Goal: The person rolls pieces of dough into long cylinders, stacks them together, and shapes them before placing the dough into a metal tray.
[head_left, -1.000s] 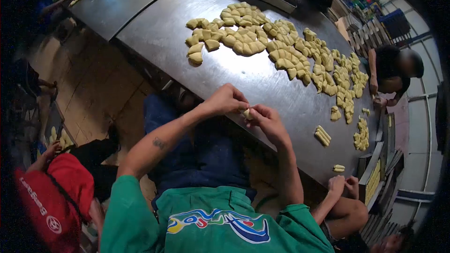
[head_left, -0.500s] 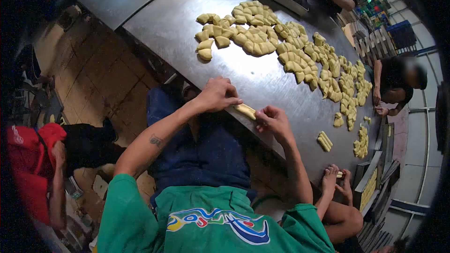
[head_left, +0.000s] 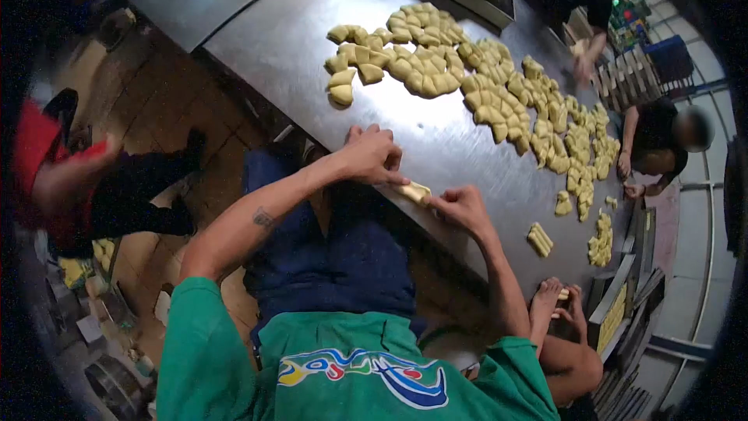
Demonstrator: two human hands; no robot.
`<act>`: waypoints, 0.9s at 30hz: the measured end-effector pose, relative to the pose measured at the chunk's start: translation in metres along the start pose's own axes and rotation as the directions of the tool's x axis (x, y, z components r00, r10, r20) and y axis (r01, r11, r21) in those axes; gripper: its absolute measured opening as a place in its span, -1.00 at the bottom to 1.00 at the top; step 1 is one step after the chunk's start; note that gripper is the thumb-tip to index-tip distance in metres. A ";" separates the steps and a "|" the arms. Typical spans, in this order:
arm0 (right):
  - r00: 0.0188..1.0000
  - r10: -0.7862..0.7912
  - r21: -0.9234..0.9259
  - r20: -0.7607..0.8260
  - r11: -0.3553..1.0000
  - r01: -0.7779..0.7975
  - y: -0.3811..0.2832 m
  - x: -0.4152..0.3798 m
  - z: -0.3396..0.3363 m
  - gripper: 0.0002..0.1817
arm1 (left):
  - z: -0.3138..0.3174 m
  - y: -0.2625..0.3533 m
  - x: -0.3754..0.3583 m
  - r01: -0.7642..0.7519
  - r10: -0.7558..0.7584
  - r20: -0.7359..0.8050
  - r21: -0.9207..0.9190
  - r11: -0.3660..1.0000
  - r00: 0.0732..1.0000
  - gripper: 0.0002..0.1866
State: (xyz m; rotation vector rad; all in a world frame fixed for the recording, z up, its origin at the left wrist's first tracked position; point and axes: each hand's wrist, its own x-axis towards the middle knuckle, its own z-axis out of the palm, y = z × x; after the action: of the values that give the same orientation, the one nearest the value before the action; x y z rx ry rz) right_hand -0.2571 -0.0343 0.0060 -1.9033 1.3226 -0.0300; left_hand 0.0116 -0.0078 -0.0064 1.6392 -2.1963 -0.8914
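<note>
I see the left hand (head_left: 387, 170) and right hand (head_left: 446, 201) pinching a dough strip (head_left: 414, 191) at the table's (head_left: 280, 51) near edge. Dough pieces (head_left: 495, 109) lie beyond.

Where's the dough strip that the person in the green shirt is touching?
In the head view, the dough strip is just right of the picture's middle, at the near edge of the metal table, between the left hand and right hand.

Left hand (head_left: 371, 157), right hand (head_left: 461, 207) touching dough (head_left: 413, 191), apparently folded
</note>
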 end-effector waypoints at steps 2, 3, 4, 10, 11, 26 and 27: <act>0.996 -0.083 -0.005 -0.028 0.997 0.083 -0.001 0.000 0.006 -0.27 | -0.005 0.011 -0.006 0.025 -0.025 -0.012 -0.003 1.000 1.000 -0.46; 0.995 -0.074 -0.177 -0.062 0.982 0.062 -0.014 -0.001 0.003 -0.30 | -0.002 0.012 -0.006 0.035 -0.034 -0.043 0.016 0.999 0.999 -0.46; 0.992 -0.071 -0.338 -0.102 0.941 0.032 -0.025 0.000 0.002 -0.33 | -0.002 0.014 -0.005 0.042 -0.039 -0.070 0.038 0.998 0.997 -0.45; 0.993 0.009 -0.491 -0.115 0.869 -0.065 -0.046 0.006 0.009 -0.22 | 0.005 0.031 0.005 0.217 -0.207 -0.083 0.141 0.966 0.975 -0.50; 0.992 0.026 -0.414 -0.127 0.907 -0.077 -0.026 0.006 0.021 -0.21 | 0.005 0.028 0.004 0.181 -0.171 -0.090 0.113 0.977 0.981 -0.51; 0.996 0.078 -0.385 -0.041 0.919 -0.087 -0.027 0.024 -0.004 -0.07 | 0.002 0.032 0.007 0.197 -0.187 -0.078 0.151 0.969 0.979 -0.45; 0.993 0.111 -0.407 -0.045 0.905 -0.119 -0.039 0.017 -0.002 -0.07 | 0.009 0.034 0.007 0.221 -0.189 -0.163 0.211 0.952 0.968 -0.47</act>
State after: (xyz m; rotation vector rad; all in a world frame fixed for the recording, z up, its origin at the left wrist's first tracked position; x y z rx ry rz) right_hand -0.2195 -0.0437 0.0246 -2.1675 1.5455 0.3136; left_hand -0.0214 -0.0061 0.0063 2.0014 -2.1235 -0.5651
